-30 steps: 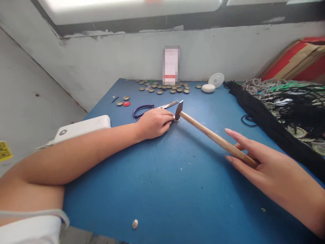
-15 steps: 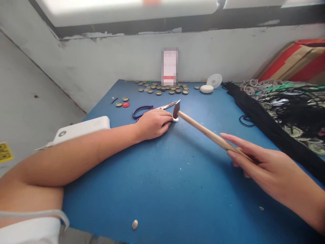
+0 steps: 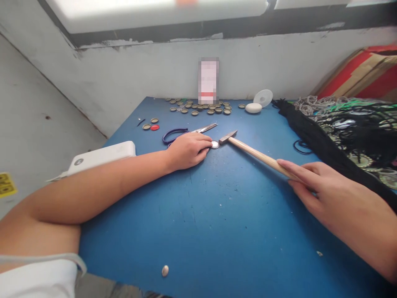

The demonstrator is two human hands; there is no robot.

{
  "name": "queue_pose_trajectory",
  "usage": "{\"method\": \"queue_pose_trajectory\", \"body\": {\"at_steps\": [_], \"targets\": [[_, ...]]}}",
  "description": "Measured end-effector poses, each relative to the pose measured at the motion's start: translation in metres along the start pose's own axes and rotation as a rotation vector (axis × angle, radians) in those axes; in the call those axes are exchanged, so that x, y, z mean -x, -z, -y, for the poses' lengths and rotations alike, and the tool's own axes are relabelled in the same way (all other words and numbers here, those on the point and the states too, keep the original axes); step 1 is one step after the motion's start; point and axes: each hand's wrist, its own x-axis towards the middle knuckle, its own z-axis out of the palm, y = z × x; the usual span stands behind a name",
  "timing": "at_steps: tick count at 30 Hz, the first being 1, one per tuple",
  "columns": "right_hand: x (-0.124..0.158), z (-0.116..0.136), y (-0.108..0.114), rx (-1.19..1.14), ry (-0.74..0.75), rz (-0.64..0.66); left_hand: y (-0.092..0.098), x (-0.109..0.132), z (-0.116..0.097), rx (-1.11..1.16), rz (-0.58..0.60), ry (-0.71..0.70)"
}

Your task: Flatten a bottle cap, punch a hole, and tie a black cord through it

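Glare from bright window (image 3: 161,18), soft shadow on tabletop (image 3: 192,231), pixelated panel (image 3: 208,78), stretched edges

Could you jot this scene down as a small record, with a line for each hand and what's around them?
Left hand: fingertips at the edge of a silvery cap
Right hand: holding a hammer by its wooden handle
Hammer head: just right of the cap; contact with the table unclear
Beside left hand: blue-handled scissors
Far side: many bottle caps, a white rounded object, a clear disc
Right side: a long black bundle
Left side: a white device; a red disc farther back
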Motion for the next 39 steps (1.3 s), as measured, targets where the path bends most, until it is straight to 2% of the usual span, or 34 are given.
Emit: {"method": "queue_pose_trajectory", "body": {"at_steps": [3,6,9,13,19,26,30,32,36,39], "targets": [[-0.002,0.001,0.002,0.013,-0.006,0.046,0.001,0.000,-0.001,-0.004,0.016,0.023],[-0.005,0.005,0.003,-0.209,-0.130,0.069,0.001,0.000,-0.001,-0.017,0.025,0.026],[-0.007,0.011,0.003,-0.419,-0.217,0.147,0.000,0.000,-0.001,-0.036,0.022,0.007],[-0.002,0.016,0.003,-0.531,-0.166,0.136,-0.003,0.000,0.000,-0.033,0.011,-0.001],[0.010,0.008,0.002,-0.418,-0.134,-0.040,-0.002,0.000,-0.002,-0.065,0.031,0.039],[0.004,0.011,-0.006,-0.520,-0.003,0.075,-0.002,0.000,0.001,-0.044,0.012,0.013],[0.007,0.011,-0.007,-0.486,-0.045,-0.051,-0.002,0.000,0.001,-0.011,0.004,0.015],[0.009,0.010,-0.009,-0.472,-0.020,-0.086,-0.003,0.000,0.000,-0.005,-0.001,0.019],[0.012,0.007,-0.013,-0.462,0.121,0.005,-0.004,-0.001,0.000,-0.022,-0.010,0.014],[0.014,0.007,-0.012,-0.451,0.079,-0.027,-0.005,-0.001,0.001,-0.034,-0.009,0.019]]}}
